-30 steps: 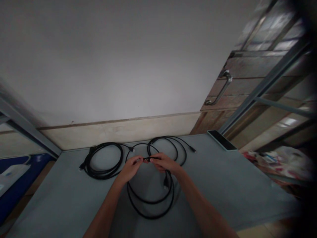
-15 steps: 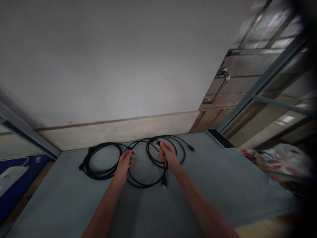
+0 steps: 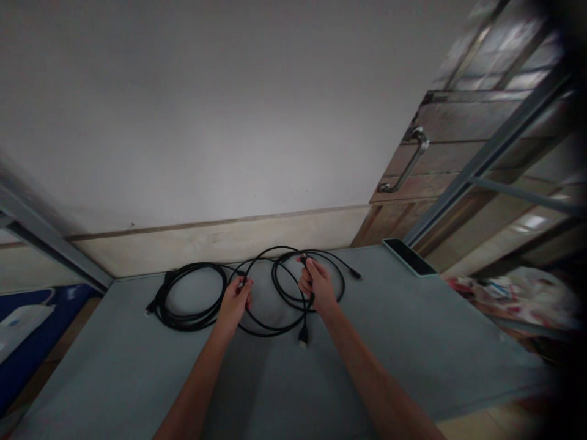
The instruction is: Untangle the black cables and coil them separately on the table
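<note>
My left hand (image 3: 237, 297) is closed on a black cable (image 3: 270, 333), which loops between my two hands above the grey table. Between the thumb and fingers of my right hand (image 3: 316, 283) is the cable's dark plug end (image 3: 303, 259). To the left lies a round coil of black cable (image 3: 188, 322), with a plug (image 3: 150, 308) at its outer side. More cable loops (image 3: 343, 287) lie behind and around my right hand, one ending in a plug (image 3: 354, 274) at the right. Another plug (image 3: 303, 336) with a pale tip hangs or lies below my right hand.
The grey table (image 3: 413, 342) meets a pale wall (image 3: 220, 134) at its back edge. A phone-like dark slab with a light green rim (image 3: 409, 256) lies at the back right corner. Metal posts (image 3: 481, 146) rise at both sides. A wooden door with a metal handle (image 3: 410, 162) stands at right.
My right hand has moved slightly right and up with the plug end. My left hand has shifted a little right, and the cable between the hands now arches higher at the back.
</note>
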Demonstrator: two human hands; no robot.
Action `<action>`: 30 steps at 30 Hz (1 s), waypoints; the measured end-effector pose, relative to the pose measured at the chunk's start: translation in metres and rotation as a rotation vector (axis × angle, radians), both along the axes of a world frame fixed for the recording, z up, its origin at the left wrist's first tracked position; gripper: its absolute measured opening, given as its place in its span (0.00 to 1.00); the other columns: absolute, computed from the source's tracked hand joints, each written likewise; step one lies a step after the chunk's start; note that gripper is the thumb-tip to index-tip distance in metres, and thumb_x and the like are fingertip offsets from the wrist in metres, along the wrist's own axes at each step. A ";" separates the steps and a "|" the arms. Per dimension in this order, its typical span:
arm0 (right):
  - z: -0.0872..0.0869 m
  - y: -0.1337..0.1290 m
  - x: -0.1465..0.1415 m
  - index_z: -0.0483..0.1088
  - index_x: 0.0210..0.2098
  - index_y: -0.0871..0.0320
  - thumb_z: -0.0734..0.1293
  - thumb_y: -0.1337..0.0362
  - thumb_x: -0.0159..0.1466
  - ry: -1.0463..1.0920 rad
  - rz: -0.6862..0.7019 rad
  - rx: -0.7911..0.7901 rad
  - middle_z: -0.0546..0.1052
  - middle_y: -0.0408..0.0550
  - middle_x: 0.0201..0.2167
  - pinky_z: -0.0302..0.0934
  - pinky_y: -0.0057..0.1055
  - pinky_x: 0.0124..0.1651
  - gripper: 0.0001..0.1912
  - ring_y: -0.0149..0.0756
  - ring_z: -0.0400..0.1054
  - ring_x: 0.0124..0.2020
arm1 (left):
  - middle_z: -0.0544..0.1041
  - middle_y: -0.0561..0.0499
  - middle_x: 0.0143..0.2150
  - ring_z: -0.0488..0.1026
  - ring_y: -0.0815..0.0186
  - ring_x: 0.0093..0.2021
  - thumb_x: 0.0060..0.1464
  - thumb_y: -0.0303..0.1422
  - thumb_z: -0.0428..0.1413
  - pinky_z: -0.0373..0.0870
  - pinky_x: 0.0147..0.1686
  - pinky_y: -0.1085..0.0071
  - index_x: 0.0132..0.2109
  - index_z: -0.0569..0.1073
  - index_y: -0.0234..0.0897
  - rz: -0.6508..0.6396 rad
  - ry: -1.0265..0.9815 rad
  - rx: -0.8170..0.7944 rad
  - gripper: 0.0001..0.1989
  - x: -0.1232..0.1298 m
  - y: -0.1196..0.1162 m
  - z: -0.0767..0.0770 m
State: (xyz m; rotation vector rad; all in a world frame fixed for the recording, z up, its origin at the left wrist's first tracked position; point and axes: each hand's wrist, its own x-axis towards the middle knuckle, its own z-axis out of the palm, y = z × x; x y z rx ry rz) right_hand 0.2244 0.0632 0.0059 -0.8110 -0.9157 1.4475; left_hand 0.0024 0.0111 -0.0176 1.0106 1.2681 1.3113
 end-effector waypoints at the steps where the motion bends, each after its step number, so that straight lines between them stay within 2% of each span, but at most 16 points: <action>1: 0.000 0.000 0.000 0.71 0.40 0.56 0.70 0.45 0.58 -0.012 0.033 -0.011 0.46 0.30 0.15 0.39 0.22 0.13 0.22 0.21 0.38 0.12 | 0.64 0.61 0.19 0.61 0.73 0.17 0.52 0.49 0.58 0.57 0.18 0.76 0.44 0.68 0.37 0.013 0.012 0.000 0.21 0.001 0.000 0.001; 4: 0.001 -0.004 -0.001 0.72 0.39 0.57 0.71 0.47 0.58 -0.079 0.209 -0.035 0.48 0.30 0.15 0.38 0.21 0.13 0.20 0.20 0.39 0.12 | 0.69 0.59 0.24 0.61 0.73 0.16 0.52 0.48 0.58 0.58 0.17 0.76 0.49 0.64 0.38 0.034 0.007 0.027 0.24 0.001 -0.001 0.005; 8: 0.002 -0.015 -0.004 0.73 0.35 0.59 0.70 0.48 0.59 -0.267 0.539 -0.048 0.52 0.31 0.13 0.39 0.21 0.13 0.19 0.20 0.42 0.12 | 0.75 0.51 0.35 0.66 0.73 0.20 0.53 0.48 0.59 0.62 0.20 0.75 0.53 0.65 0.39 -0.038 0.024 0.110 0.26 0.000 -0.005 0.013; 11: 0.000 -0.022 -0.008 0.74 0.37 0.59 0.69 0.47 0.61 -0.412 0.752 -0.040 0.53 0.32 0.13 0.41 0.22 0.14 0.20 0.21 0.44 0.12 | 0.76 0.48 0.37 0.69 0.69 0.25 0.53 0.44 0.59 0.63 0.24 0.73 0.51 0.71 0.39 -0.132 0.170 0.176 0.21 0.003 -0.011 0.021; 13: -0.002 -0.025 -0.012 0.74 0.39 0.59 0.68 0.47 0.61 -0.486 0.817 -0.031 0.53 0.32 0.13 0.42 0.22 0.14 0.20 0.22 0.44 0.12 | 0.77 0.47 0.35 0.70 0.65 0.28 0.56 0.42 0.57 0.64 0.29 0.71 0.46 0.76 0.39 -0.229 0.283 0.221 0.15 0.008 -0.016 0.025; 15: -0.006 -0.025 -0.016 0.74 0.37 0.58 0.68 0.46 0.61 -0.566 0.810 0.003 0.56 0.33 0.13 0.43 0.22 0.15 0.20 0.22 0.46 0.13 | 0.77 0.47 0.33 0.72 0.62 0.32 0.58 0.41 0.55 0.65 0.35 0.68 0.40 0.78 0.39 -0.301 0.354 0.261 0.12 0.013 -0.020 0.027; 17: -0.008 -0.024 -0.019 0.75 0.35 0.58 0.68 0.47 0.62 -0.658 0.751 0.093 0.60 0.37 0.15 0.46 0.22 0.17 0.19 0.23 0.51 0.15 | 0.77 0.47 0.31 0.72 0.60 0.33 0.61 0.41 0.51 0.64 0.39 0.67 0.34 0.77 0.39 -0.336 0.412 0.266 0.14 0.017 -0.022 0.026; 20: -0.007 -0.021 -0.021 0.76 0.32 0.59 0.69 0.49 0.61 -0.777 0.646 0.251 0.67 0.41 0.20 0.53 0.23 0.24 0.18 0.27 0.59 0.22 | 0.73 0.49 0.25 0.70 0.62 0.29 0.64 0.43 0.44 0.63 0.37 0.67 0.28 0.72 0.38 -0.389 0.552 0.212 0.22 0.015 -0.022 0.021; 22: -0.005 -0.021 -0.020 0.76 0.32 0.60 0.68 0.50 0.62 -0.845 0.631 0.296 0.69 0.43 0.22 0.54 0.23 0.26 0.18 0.28 0.60 0.25 | 0.71 0.50 0.25 0.68 0.63 0.29 0.65 0.45 0.41 0.62 0.35 0.68 0.28 0.70 0.37 -0.422 0.631 0.184 0.24 0.013 -0.022 0.019; 26: -0.002 -0.024 -0.019 0.76 0.34 0.62 0.65 0.48 0.64 -0.908 0.676 0.255 0.67 0.42 0.21 0.53 0.23 0.24 0.21 0.27 0.58 0.23 | 0.72 0.51 0.27 0.68 0.64 0.30 0.66 0.47 0.39 0.62 0.35 0.69 0.31 0.70 0.37 -0.412 0.657 0.139 0.25 0.013 -0.025 0.021; 30: -0.002 -0.025 -0.018 0.74 0.35 0.60 0.66 0.46 0.63 -0.873 0.657 0.179 0.66 0.41 0.21 0.51 0.23 0.20 0.21 0.25 0.57 0.19 | 0.71 0.50 0.26 0.68 0.64 0.29 0.66 0.47 0.39 0.62 0.35 0.68 0.30 0.69 0.37 -0.387 0.626 0.183 0.25 0.015 -0.025 0.021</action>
